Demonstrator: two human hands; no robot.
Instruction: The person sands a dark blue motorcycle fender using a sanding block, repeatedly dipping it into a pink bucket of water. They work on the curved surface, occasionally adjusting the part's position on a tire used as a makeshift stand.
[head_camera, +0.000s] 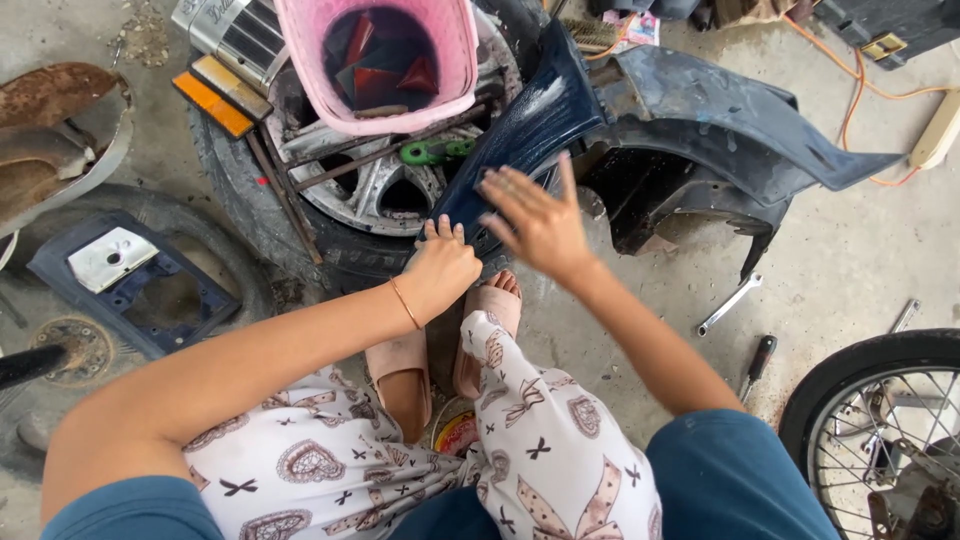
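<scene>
A dark blue motorcycle fender (690, 120) lies in front of me, its wet, soapy front part leaning on a car tyre with an alloy wheel (360, 190). My left hand (437, 268), with a thin bangle on the wrist, is closed around the fender's lower tip. My right hand (535, 218) is open and flat, fingers spread, resting on or just above the fender's narrow part; it looks blurred. My feet in pink slippers (440, 350) stand below the hands.
A pink bucket (380, 60) with coloured pieces stands on the wheel. On the concrete at right lie a wrench (730, 303), a screwdriver (757, 365) and a spoked motorcycle wheel (880, 430). A blue panel (130, 280) and a rusty part (50, 130) lie at left.
</scene>
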